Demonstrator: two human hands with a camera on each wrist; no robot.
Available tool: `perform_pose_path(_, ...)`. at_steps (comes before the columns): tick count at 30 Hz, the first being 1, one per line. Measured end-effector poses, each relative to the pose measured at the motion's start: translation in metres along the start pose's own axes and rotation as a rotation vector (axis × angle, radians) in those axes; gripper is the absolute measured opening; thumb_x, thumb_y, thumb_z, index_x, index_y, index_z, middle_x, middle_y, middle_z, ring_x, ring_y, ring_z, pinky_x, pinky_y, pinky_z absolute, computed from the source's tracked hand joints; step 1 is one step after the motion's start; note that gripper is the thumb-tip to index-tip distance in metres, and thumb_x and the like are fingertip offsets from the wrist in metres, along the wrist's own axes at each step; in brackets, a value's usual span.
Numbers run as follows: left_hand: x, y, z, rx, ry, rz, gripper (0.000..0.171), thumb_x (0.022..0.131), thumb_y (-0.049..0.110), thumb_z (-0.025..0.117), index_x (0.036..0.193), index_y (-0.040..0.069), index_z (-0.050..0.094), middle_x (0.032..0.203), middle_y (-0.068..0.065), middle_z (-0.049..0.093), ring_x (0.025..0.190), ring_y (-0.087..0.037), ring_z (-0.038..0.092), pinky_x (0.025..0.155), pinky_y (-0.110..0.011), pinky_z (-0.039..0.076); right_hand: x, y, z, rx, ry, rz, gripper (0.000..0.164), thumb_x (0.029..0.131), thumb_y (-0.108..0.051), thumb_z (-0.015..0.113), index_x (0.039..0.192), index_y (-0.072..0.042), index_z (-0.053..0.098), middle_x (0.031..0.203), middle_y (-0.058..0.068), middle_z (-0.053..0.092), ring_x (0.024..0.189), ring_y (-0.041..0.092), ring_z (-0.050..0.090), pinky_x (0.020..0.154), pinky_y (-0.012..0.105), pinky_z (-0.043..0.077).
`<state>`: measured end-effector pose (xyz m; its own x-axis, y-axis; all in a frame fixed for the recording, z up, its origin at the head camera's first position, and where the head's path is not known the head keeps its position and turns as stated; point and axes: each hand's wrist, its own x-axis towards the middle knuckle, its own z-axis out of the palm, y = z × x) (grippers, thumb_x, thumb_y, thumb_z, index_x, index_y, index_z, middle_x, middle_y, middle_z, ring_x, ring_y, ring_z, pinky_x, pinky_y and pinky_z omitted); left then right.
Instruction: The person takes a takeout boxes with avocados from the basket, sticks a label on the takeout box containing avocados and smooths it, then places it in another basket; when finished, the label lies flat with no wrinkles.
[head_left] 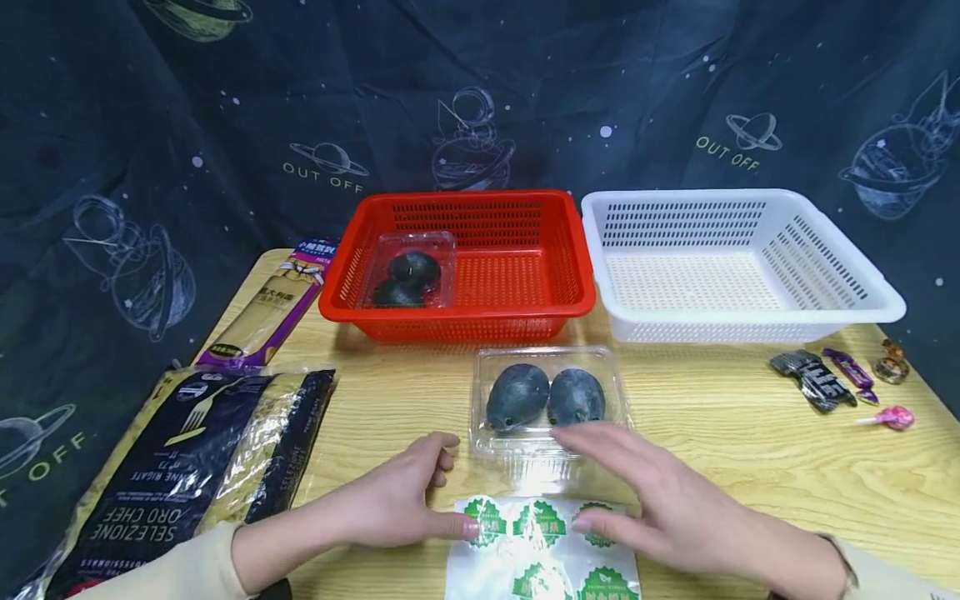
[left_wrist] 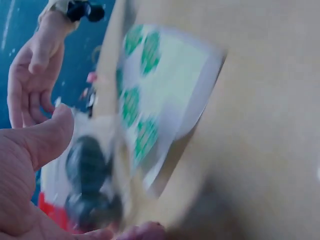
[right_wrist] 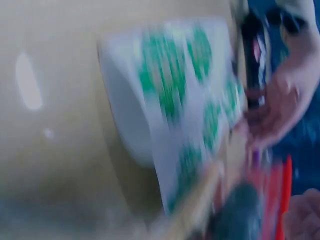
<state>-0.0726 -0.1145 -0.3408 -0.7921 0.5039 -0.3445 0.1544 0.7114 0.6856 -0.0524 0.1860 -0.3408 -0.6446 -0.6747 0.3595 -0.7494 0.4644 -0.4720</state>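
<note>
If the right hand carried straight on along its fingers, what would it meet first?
Most likely the clear plastic container holding two avocados: in the head view, the fingertips of the right hand overlap its near side, though whether they touch is unclear.

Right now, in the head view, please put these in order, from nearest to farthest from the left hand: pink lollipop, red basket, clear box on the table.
1. Clear box: just ahead and to the right of the left hand.
2. Red basket: behind the box.
3. Pink lollipop: far to the right.
</note>
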Motion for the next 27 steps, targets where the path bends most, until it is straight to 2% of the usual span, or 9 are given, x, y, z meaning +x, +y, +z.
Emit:
perform_pose_path(2,-0.004,-0.002,0.008,-0.026,-0.034,0.016,0.092,0.073,0.048,0.079,0.137,-0.003,0.036,0.115,-0.005,0.05,0.1,-0.017,0.051,0.085,-0.036,0.046,-0.001,-0.009,0.01,0.036,-0.061,-0.017,0.066,0.087,-0.033,0.069,0.143,-0.013,0.041,0.138,-0.001,0.049,0.124,0.017,0.049,0.098,0.036,0.045)
perform_pose_path(4,-0.006,-0.002,0.014,-0.022,-0.041,0.031,0.09,0.073,0.047,0.079,0.136,-0.002,0.038,0.11,-0.002,0.048,0.092,-0.013,0.05,0.077,-0.03,0.045,0.0,-0.013,0.02,0.063,-0.162,0.015,0.062,0.089,-0.036,0.066,0.142,-0.014,0.042,0.138,-0.003,0.049,0.124,0.016,0.048,0.097,0.037,0.046)
perform_pose_path(8,-0.007,-0.002,0.024,-0.002,-0.03,0.032,0.086,0.072,0.043,0.081,0.134,-0.001,0.04,0.101,0.002,0.046,0.075,-0.007,0.048,0.066,-0.024,0.041,0.001,-0.012,0.036,0.007,-0.305,0.041,0.061,0.09,-0.038,0.064,0.14,-0.01,0.044,0.139,0.0,0.048,0.125,0.017,0.047,0.097,0.036,0.045)
perform_pose_path(11,-0.007,-0.002,0.029,-0.039,-0.025,0.041,0.084,0.07,0.035,0.085,0.133,-0.001,0.041,0.097,0.003,0.046,0.067,-0.005,0.048,0.061,-0.022,0.042,0.002,-0.01,0.045,-0.051,-0.317,-0.014,0.059,0.089,-0.034,0.067,0.138,-0.008,0.047,0.138,0.004,0.049,0.124,0.018,0.048,0.095,0.033,0.047)
perform_pose_path(17,-0.004,-0.004,0.039,-0.224,-0.001,0.075,0.084,0.061,0.0,0.087,0.132,-0.002,0.041,0.097,-0.001,0.048,0.065,-0.007,0.054,0.057,-0.022,0.048,0.004,-0.009,0.052,-0.143,-0.361,-0.032,0.061,0.084,-0.03,0.074,0.135,-0.006,0.049,0.136,0.005,0.05,0.123,0.018,0.048,0.094,0.03,0.047)
perform_pose_path(19,-0.003,-0.006,0.041,-0.291,0.001,0.055,0.082,0.061,-0.005,0.085,0.131,-0.002,0.042,0.098,-0.003,0.05,0.068,-0.009,0.056,0.057,-0.022,0.049,0.004,-0.008,0.054,-0.18,-0.372,-0.033,0.063,0.082,-0.029,0.075,0.135,-0.005,0.05,0.135,0.005,0.051,0.122,0.017,0.048,0.094,0.03,0.047)
perform_pose_path(23,-0.001,-0.008,0.043,-0.465,-0.031,-0.031,0.071,0.066,-0.007,0.081,0.127,-0.001,0.045,0.097,-0.006,0.054,0.073,-0.015,0.058,0.06,-0.023,0.05,0.004,-0.008,0.056,-0.222,-0.356,-0.053,0.066,0.079,-0.027,0.078,0.135,-0.005,0.05,0.133,0.004,0.052,0.121,0.017,0.049,0.096,0.03,0.046)
perform_pose_path(27,0.0,-0.01,0.044,-0.611,-0.064,-0.096,0.061,0.07,-0.007,0.078,0.123,-0.002,0.049,0.096,-0.008,0.058,0.079,-0.017,0.058,0.067,-0.026,0.051,0.008,-0.009,0.057,-0.181,-0.325,-0.061,0.066,0.08,-0.024,0.077,0.136,-0.005,0.048,0.131,0.001,0.054,0.12,0.016,0.05,0.096,0.03,0.045)
